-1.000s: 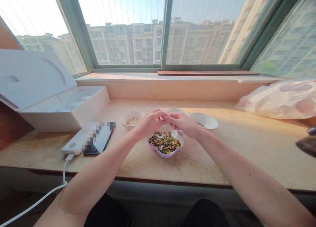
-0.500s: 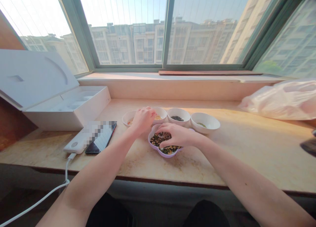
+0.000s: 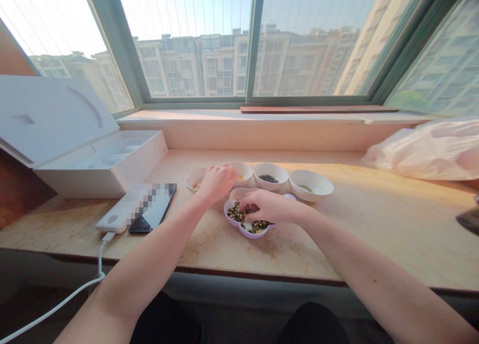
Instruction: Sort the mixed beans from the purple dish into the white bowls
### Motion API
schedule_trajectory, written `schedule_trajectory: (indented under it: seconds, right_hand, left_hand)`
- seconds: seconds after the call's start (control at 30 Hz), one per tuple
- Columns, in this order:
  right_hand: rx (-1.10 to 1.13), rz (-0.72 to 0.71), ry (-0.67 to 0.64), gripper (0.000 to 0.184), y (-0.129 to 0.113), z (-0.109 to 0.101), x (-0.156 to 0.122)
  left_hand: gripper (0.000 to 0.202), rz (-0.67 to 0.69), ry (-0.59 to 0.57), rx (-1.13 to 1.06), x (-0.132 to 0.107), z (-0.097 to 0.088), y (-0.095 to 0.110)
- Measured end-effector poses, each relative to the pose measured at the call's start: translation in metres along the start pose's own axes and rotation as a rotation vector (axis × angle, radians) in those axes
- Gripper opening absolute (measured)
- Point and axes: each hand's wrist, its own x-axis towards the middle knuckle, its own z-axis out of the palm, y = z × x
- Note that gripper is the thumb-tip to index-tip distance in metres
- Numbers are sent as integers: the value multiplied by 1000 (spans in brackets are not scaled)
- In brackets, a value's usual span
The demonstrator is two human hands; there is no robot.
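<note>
A lilac flower-shaped dish (image 3: 239, 224) of mixed green, yellow and dark beans sits near the counter's front. My right hand (image 3: 267, 207) lies over it, fingertips curled down into the beans in a pinch. My left hand (image 3: 218, 180) hovers with closed fingers between two small white bowls, one with pale bits (image 3: 194, 178) and one with yellow bits (image 3: 243, 170). Further right stand a bowl of dark beans (image 3: 270, 173) and a bowl with a few green beans (image 3: 311, 183).
An open white box (image 3: 93, 159) stands at the left. A white power bank (image 3: 118, 217) with a cable and a dark phone (image 3: 151, 215) lie in front of it. A plastic bag (image 3: 426, 152) rests at the right. Windows rise behind the stone counter (image 3: 374, 224).
My hands, joined above the dish a second ago, have parted. The left went to the small bowls and stays there; the right dropped into the bean dish.
</note>
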Motion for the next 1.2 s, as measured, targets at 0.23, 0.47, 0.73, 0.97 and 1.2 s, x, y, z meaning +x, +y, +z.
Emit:
schedule_trajectory:
  seconds: [0.23,0.47,0.73,0.97,1.2]
  right_hand:
    - [21,26,-1,13,4,1,0]
    - [64,57,38,13,8,1,-1]
    - [47,110,174,38,8,-6,-5]
    - [167,130,207,52,15,-10,-6]
    - [715,122,238,66,15,-14,-6]
  left_hand:
    - [37,3,2,-21,-1,-2,2]
    - [34,5,6,-19,0,-2,3]
    - [34,9,18,-47,-3,-5,6]
    - [35,35,13,-46,-2,-3,4]
    - [32,97,58,-210,-5,-8,12]
